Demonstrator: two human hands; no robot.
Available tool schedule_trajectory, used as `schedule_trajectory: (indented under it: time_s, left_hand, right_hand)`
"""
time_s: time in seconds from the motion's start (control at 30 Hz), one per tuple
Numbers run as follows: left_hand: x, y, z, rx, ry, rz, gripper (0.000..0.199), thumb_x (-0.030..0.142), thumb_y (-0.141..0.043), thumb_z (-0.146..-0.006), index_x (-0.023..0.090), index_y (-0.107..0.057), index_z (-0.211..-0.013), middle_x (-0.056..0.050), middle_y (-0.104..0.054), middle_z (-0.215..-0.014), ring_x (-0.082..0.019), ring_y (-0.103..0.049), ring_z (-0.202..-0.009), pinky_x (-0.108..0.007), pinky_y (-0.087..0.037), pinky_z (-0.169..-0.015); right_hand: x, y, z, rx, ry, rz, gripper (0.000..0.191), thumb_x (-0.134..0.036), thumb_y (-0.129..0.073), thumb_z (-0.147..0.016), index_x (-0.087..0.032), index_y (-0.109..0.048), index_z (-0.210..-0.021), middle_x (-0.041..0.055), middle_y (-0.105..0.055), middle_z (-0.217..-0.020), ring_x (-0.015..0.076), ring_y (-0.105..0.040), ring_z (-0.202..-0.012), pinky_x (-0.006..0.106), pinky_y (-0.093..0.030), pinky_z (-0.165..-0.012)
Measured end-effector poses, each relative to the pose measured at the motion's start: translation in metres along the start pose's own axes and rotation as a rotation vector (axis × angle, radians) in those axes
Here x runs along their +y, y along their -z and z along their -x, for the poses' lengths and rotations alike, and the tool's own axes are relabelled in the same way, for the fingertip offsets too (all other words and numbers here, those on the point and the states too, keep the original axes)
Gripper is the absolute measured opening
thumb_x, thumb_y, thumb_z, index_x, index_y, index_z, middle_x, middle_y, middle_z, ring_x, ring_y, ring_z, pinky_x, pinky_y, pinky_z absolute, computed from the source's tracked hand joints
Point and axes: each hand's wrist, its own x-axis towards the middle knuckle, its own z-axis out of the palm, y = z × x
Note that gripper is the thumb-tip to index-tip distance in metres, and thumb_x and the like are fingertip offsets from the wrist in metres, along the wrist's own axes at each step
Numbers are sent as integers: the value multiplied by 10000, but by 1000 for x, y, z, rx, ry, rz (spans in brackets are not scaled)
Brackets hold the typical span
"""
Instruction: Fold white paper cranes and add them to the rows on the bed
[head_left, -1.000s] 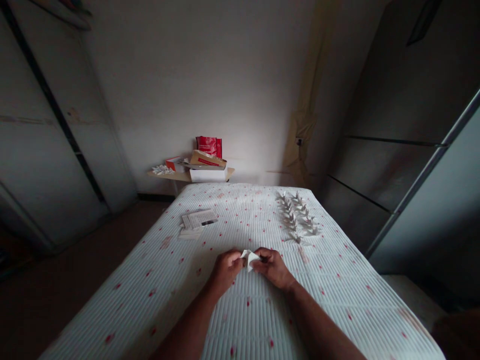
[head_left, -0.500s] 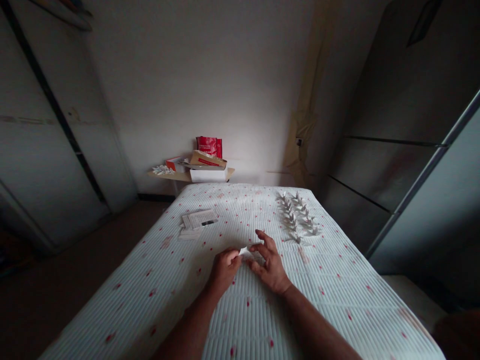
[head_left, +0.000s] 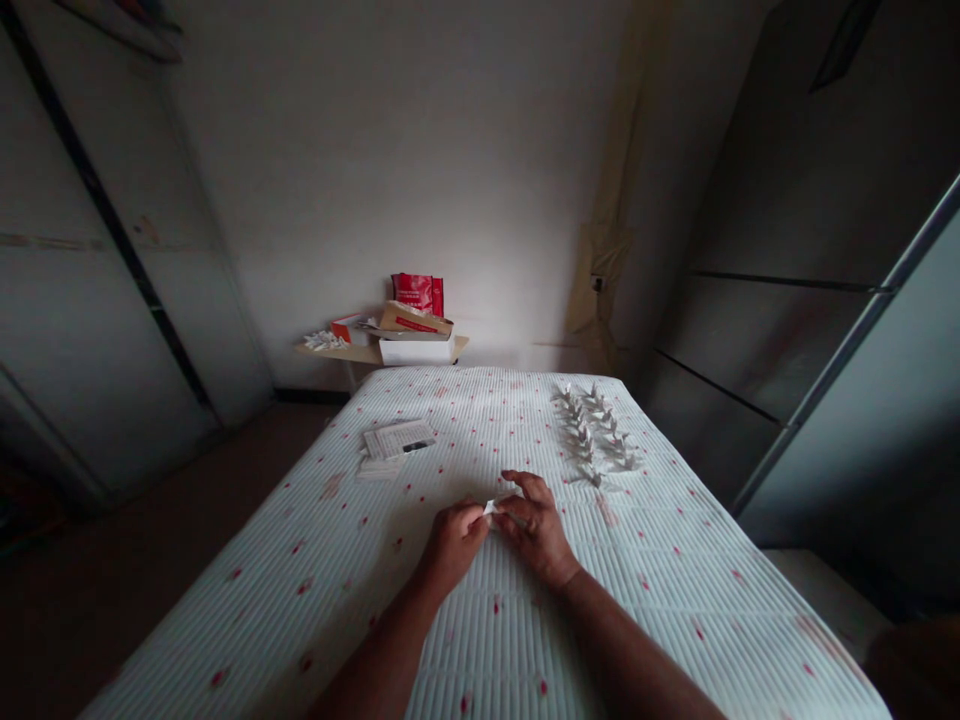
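Observation:
A small piece of folded white paper (head_left: 490,507) is held between my two hands, just above the bedspread. My left hand (head_left: 454,537) pinches its left end between thumb and fingers. On the other side, my right hand (head_left: 536,530) grips it with thumb and fingers, the index finger raised. My fingers cover most of the paper, so its full shape is hidden. Several folded paper cranes (head_left: 585,432) stand in two rows beyond my right hand. To the far left lies a stack of printed paper sheets (head_left: 397,440).
The white ribbed bedspread (head_left: 315,600) with red specks spreads under everything. Past its far edge, a small table (head_left: 364,353) bears a white box (head_left: 417,350), a red bag (head_left: 418,292) and a pile of small white pieces (head_left: 325,340). Cabinets flank both sides.
My right thumb and fingers have closed in on the paper, which now shows less. My left hand has shifted slightly right. The cranes and sheets have stayed put.

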Motion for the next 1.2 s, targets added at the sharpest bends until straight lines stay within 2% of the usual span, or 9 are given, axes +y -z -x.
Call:
schedule_trajectory:
  time_s: [0.17,0.43,0.57,0.63,0.73,0.8,0.9,1.03,1.2]
  left_hand:
    - [5,-3,1,-27,-11,-70,239,129,-402,-723,151,-473,-497,38,-412,-509,-85,-414,-520,-207,-271,-523]
    - [7,-8,1,47,30,-58,218,83,-407,-670,148,-484,-477,25,-446,-486,-83,-404,-492,-210,-267,-515]
    - [3,-10,0,86,187,74,211,157,-437,-682,152,-541,-499,28,-460,-447,-88,-408,-444,-206,-277,-478]
    - [0,-8,0,66,306,188,228,250,-443,-719,151,-593,-579,28,-491,-442,-97,-430,-410,-205,-290,-445]
    - [-4,-1,-2,71,415,361,289,381,-471,-713,139,-607,-633,12,-530,-447,-132,-512,-434,-213,-344,-438]
    - [-6,6,-3,90,425,456,306,418,-502,-683,133,-599,-623,-1,-556,-459,-149,-548,-470,-224,-383,-460]
    - [-4,13,-4,82,415,522,311,435,-541,-653,132,-601,-614,-11,-583,-465,-147,-547,-470,-232,-399,-470]
    - [-1,19,-5,49,388,559,318,433,-552,-658,126,-631,-648,-22,-615,-496,-149,-564,-496,-235,-413,-490]
    - [1,23,-4,21,378,562,324,424,-547,-661,116,-649,-674,-31,-631,-516,-153,-575,-519,-239,-424,-514]
  right_hand:
    - [-4,0,-1,10,-29,58,57,-184,-595,-771,-219,-637,-787,52,-573,-1120,225,-467,-1036,375,-375,-835]
    - [-18,-3,-4,-21,-23,188,65,-145,-589,-760,-189,-627,-729,52,-608,-1096,232,-469,-1009,395,-329,-836]
    - [-15,-1,-4,-54,-15,120,61,-200,-590,-760,-206,-644,-788,56,-595,-1117,243,-473,-1023,398,-346,-842]
    - [-8,4,-3,-21,-30,49,189,-272,-599,-753,-223,-635,-932,66,-545,-1191,261,-449,-1084,414,-348,-877]
    - [9,15,0,175,-208,-67,322,-314,-562,-769,-205,-576,-1072,104,-457,-1285,278,-407,-1161,435,-335,-924]
    - [22,20,2,242,-383,-228,293,-324,-519,-784,-185,-574,-1035,121,-517,-1199,263,-501,-1046,399,-410,-820]
    - [32,24,1,174,-619,-534,271,-327,-561,-729,-179,-570,-957,94,-618,-974,212,-584,-774,345,-451,-673]
    - [25,24,-2,-1,-546,-746,244,-316,-680,-627,-195,-594,-821,66,-589,-1079,185,-582,-796,307,-452,-683]
    - [15,23,-3,-180,-543,-879,240,-349,-705,-634,-195,-593,-781,-7,-616,-746,127,-533,-631,243,-406,-586]
